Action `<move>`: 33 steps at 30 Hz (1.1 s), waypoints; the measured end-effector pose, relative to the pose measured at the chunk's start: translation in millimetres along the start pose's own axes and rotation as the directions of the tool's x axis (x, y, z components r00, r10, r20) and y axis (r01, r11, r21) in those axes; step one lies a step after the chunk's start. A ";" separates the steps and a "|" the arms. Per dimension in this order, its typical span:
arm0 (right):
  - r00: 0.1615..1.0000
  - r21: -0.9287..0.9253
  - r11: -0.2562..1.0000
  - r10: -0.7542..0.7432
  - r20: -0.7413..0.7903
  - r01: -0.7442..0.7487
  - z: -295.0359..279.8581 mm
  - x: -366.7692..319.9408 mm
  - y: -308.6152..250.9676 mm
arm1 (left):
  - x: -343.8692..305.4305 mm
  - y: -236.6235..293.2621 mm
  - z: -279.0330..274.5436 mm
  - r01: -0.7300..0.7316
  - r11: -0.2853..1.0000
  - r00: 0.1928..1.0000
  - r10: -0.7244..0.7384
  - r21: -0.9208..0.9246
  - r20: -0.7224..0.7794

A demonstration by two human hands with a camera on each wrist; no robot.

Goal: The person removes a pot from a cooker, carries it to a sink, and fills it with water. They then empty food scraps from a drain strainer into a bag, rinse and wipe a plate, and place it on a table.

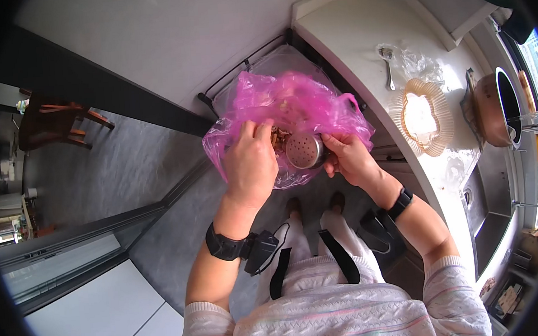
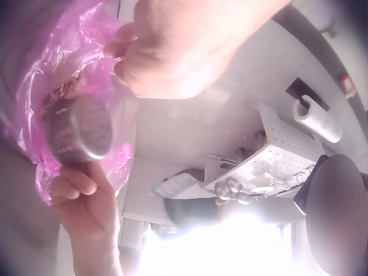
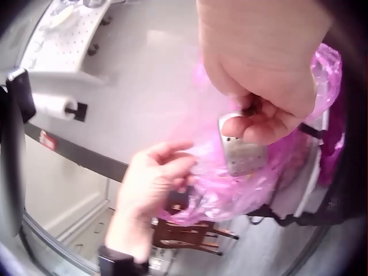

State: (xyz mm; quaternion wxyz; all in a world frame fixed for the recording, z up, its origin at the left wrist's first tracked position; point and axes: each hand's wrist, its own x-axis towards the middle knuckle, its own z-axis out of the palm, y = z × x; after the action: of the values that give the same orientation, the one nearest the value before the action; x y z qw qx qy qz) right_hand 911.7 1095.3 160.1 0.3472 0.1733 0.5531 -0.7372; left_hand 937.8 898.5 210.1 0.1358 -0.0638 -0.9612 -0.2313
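Metal strainer (image 1: 303,150) by pink bag's (image 1: 231,117) near edge, right hand (image 1: 351,160) fingers grasping it. Left hand (image 1: 251,166) over bag's left edge, grip unclear. Slack rim could fold, spilling scraps (image 1: 278,143).

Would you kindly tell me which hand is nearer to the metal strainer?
The right hand holds the metal strainer; the left hand is apart from it, at the pink bag.

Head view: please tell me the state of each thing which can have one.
Pink bag: open, brown scraps inside.
Perforated metal cup: held by the right hand, at the bag's mouth.
Fork: lying on the counter.
Ridged bowl: upright, something white in it.
Copper-coloured pot: uncovered.
Chair: unoccupied.
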 end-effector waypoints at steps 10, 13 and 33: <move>0.975 0.278 0.960 -0.066 0.213 0.004 0.3 -25.6 -25.7 | 3.7 8.2 -8.1 0.023 0.998 1.000 -0.023 -0.060 0.004; 0.989 -0.080 0.986 -0.140 0.053 0.144 1.0 -17.4 -11.8 | 3.5 7.0 -5.5 0.068 0.993 0.998 -0.067 -0.097 0.014; 0.375 -0.613 -0.218 -0.623 0.686 0.759 2.6 -97.1 -18.0 | 2.0 14.8 -7.4 -0.029 0.971 0.999 0.023 -0.238 -0.030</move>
State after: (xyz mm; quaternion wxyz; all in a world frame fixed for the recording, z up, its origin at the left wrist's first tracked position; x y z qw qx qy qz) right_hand 967.2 1126.6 235.5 -0.0644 -0.4356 0.8228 -0.3592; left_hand 940.3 908.3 223.4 0.1431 -0.0890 -0.9238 -0.3439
